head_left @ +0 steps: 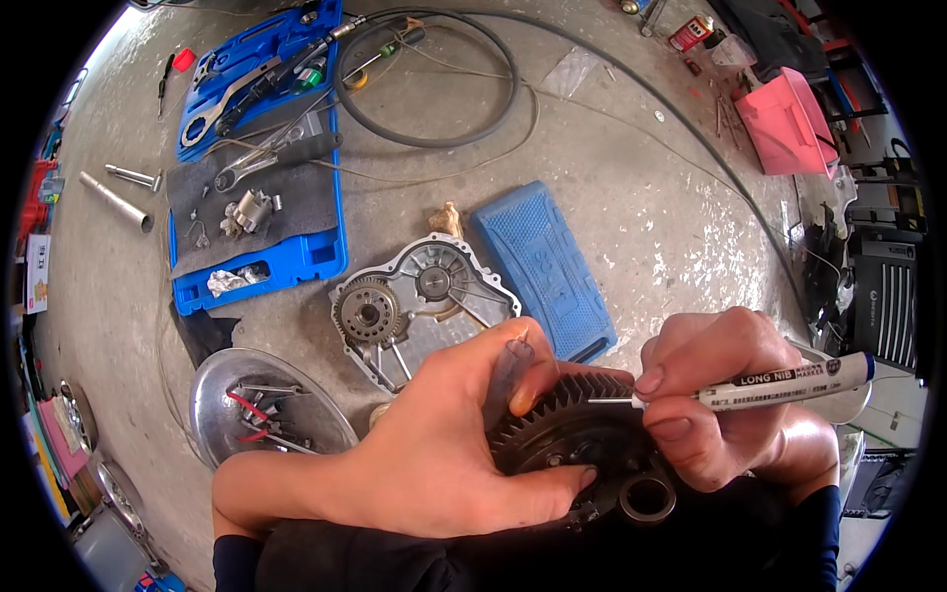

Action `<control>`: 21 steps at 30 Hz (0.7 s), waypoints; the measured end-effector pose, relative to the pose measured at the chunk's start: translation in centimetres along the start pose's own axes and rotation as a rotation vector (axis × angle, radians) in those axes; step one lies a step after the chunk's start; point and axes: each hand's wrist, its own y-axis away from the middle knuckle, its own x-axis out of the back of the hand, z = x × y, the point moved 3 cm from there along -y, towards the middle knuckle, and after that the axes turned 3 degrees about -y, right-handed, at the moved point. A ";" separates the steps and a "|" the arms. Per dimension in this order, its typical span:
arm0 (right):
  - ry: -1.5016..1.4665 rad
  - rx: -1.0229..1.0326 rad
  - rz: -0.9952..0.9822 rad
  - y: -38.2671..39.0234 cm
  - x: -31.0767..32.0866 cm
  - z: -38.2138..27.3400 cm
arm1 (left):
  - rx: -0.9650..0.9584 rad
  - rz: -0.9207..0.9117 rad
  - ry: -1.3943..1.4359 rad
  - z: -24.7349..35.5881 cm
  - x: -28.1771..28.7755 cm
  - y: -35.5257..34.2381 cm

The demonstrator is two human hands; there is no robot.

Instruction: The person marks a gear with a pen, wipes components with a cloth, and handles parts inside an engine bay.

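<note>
My left hand (424,444) grips a dark toothed gear (562,434) in front of me, its thumb across the gear's face; a translucent grey cylindrical piece (505,380) is also held by its fingers. My right hand (720,345) pinches a white marker (799,383), whose long thin tip points left at the gear's teeth; whether it touches them I cannot tell. A round bore (646,498) shows below the right hand. On the floor beyond lies a silver cast cover (404,355) with a smaller gear (367,311) on it.
An open blue tool case (306,257) with tools lies left, a blue closed case (543,266) right of the cover. A steel bowl (217,395) holds tools at lower left. A hose (429,138), metal tubes (113,197) and a pink bin (779,123) lie further out.
</note>
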 end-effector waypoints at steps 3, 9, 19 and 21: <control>0.011 0.009 -0.001 -0.1 0.0 0.0 | -0.008 0.002 0.007 0.0 0.0 0.0; -0.007 0.032 -0.066 -0.1 0.0 0.2 | -0.046 -0.019 0.060 -0.2 -0.2 -0.2; 0.017 0.027 0.008 -0.2 0.0 0.3 | 0.008 -0.003 0.025 -0.2 0.0 -0.2; 0.012 0.043 0.037 -0.3 0.1 0.2 | 0.009 -0.003 0.045 -0.2 0.0 -0.3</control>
